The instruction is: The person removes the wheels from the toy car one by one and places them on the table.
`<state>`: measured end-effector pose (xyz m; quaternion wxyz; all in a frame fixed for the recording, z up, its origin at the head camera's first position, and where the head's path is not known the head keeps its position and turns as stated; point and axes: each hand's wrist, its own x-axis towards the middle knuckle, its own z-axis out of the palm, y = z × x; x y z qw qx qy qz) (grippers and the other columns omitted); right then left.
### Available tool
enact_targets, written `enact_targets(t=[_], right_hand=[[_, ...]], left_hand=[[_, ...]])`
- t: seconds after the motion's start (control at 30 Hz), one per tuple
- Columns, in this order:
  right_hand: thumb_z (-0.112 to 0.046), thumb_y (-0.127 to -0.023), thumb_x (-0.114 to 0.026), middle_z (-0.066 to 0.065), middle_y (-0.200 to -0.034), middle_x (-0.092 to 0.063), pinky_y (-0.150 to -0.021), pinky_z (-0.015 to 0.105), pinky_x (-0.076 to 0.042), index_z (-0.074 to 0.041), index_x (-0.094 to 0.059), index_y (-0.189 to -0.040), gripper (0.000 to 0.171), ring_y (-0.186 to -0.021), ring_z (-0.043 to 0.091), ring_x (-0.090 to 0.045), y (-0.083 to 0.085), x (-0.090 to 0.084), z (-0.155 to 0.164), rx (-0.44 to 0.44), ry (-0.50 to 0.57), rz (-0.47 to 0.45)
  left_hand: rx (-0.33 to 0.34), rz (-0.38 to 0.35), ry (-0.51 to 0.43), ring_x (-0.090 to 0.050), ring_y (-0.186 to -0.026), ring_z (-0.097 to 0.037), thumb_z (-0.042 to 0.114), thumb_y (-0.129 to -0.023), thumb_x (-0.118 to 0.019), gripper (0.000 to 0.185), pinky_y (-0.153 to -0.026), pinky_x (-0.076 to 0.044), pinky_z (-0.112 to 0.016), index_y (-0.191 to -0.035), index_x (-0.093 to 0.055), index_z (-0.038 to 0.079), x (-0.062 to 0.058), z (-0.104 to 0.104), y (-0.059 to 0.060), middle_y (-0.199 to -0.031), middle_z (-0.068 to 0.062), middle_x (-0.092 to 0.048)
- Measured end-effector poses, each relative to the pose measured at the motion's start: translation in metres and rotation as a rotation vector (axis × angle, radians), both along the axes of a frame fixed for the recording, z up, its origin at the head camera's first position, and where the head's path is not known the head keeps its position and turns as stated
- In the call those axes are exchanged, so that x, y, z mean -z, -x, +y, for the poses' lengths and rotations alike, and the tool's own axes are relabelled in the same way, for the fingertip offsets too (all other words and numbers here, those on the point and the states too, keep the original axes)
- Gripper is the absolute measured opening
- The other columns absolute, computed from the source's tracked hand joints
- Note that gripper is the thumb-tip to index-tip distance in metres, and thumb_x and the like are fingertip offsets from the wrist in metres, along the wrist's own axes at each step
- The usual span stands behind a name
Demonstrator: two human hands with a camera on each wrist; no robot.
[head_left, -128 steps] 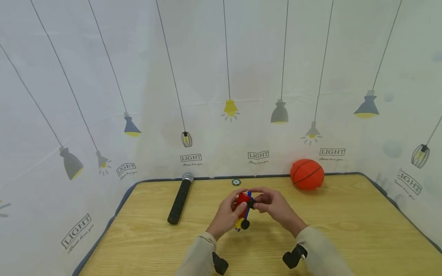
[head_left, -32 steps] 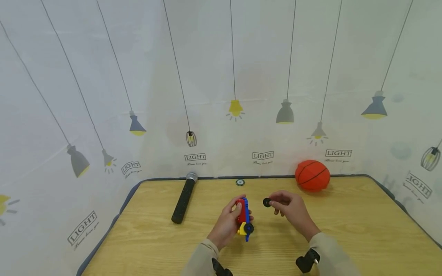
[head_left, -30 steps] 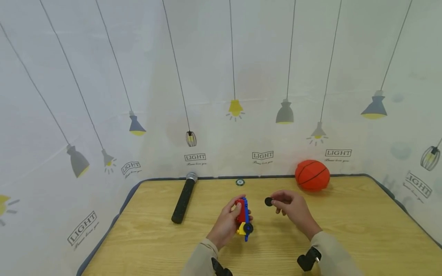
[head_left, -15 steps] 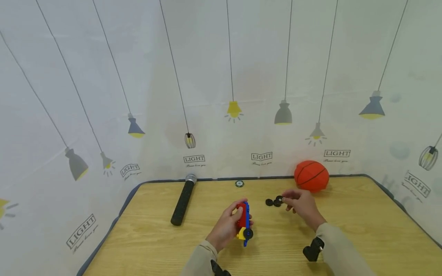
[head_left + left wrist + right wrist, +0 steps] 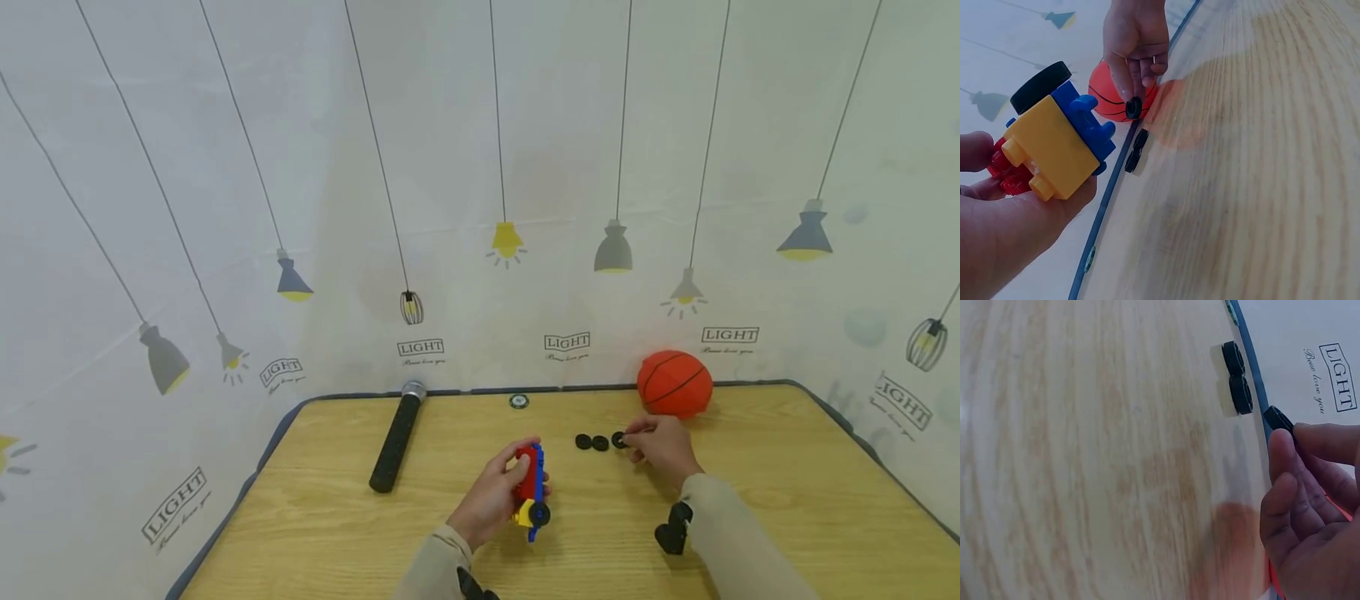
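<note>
A toy car of building blocks (image 5: 532,483), red, blue and yellow, is held in my left hand (image 5: 491,498), thumb on the red part. One black wheel (image 5: 1041,87) sits on the car's side beside the yellow block (image 5: 1054,147). My right hand (image 5: 666,450) pinches another black wheel (image 5: 1279,418) between thumb and fingertips, close over the table (image 5: 360,542). Just left of it, two more black wheels (image 5: 1241,394) lie side by side on the wood, touching each other.
An orange-red basketball (image 5: 675,383), slightly dented, rests at the back right behind my right hand. A black microphone (image 5: 397,437) with a silver head lies to the left. Near the back edge is a small round chip (image 5: 519,402). A printed sheet (image 5: 450,167) walls the table.
My right hand has come away from the car with a wheel, and two wheels now show on the table. It has shifted right, pinching a wheel. My left hand keeps hold of the car.
</note>
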<state>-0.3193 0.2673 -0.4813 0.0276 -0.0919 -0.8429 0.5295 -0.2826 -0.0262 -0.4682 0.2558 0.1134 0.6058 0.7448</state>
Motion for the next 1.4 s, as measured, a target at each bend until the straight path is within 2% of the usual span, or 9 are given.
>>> enact_targets(t=[0.17,0.33,0.67,1.17,1.4], right_hand=[[-0.006,-0.09,-0.069,0.011,-0.076,-0.072,-0.054,0.029,-0.053,0.005,-0.069,-0.1,0.015,-0.057,0.016,-0.065,0.005,0.005,-0.001,0.026,-0.01,-0.027],[-0.008,-0.09,-0.068,0.004,-0.063,-0.066,-0.052,0.027,-0.05,0.004,-0.068,-0.099,0.015,-0.055,0.015,-0.064,0.008,0.011,0.0,0.06,-0.024,-0.076],[-0.013,-0.092,-0.066,0.004,-0.066,-0.066,-0.053,0.029,-0.05,0.003,-0.069,-0.099,0.017,-0.057,0.016,-0.061,0.012,0.015,0.004,0.113,-0.029,-0.087],[-0.021,-0.096,-0.056,0.003,-0.069,-0.068,-0.055,0.025,-0.048,0.005,-0.068,-0.098,0.028,-0.057,0.014,-0.065,0.009,0.003,0.003,0.067,0.014,-0.216],[-0.021,-0.098,-0.054,0.005,-0.074,-0.071,-0.057,0.026,-0.05,0.008,-0.066,-0.107,0.032,-0.06,0.013,-0.067,0.007,0.002,0.002,0.054,0.015,-0.235]], left_hand=[[-0.002,0.007,-0.005,-0.066,-0.11,-0.028,0.03,-0.11,-0.038,0.042,-0.106,-0.052,-0.047,-0.152,-0.041,0.024,0.0,0.0,0.002,-0.132,-0.026,-0.052],[-0.011,-0.002,-0.004,-0.066,-0.109,-0.028,0.028,-0.11,-0.036,0.042,-0.102,-0.055,-0.044,-0.151,-0.042,0.023,0.001,-0.001,0.003,-0.13,-0.025,-0.053],[-0.001,0.006,0.001,-0.066,-0.108,-0.027,0.028,-0.11,-0.037,0.041,-0.103,-0.054,-0.044,-0.151,-0.043,0.023,-0.001,0.002,0.003,-0.131,-0.024,-0.053],[0.004,0.011,0.021,-0.066,-0.11,-0.029,0.029,-0.11,-0.039,0.04,-0.106,-0.051,-0.048,-0.149,-0.044,0.024,-0.004,0.001,0.004,-0.131,-0.025,-0.053],[0.009,0.013,0.03,-0.065,-0.111,-0.029,0.029,-0.11,-0.038,0.04,-0.1,-0.056,-0.039,-0.149,-0.044,0.024,-0.006,0.001,0.001,-0.131,-0.024,-0.053]])
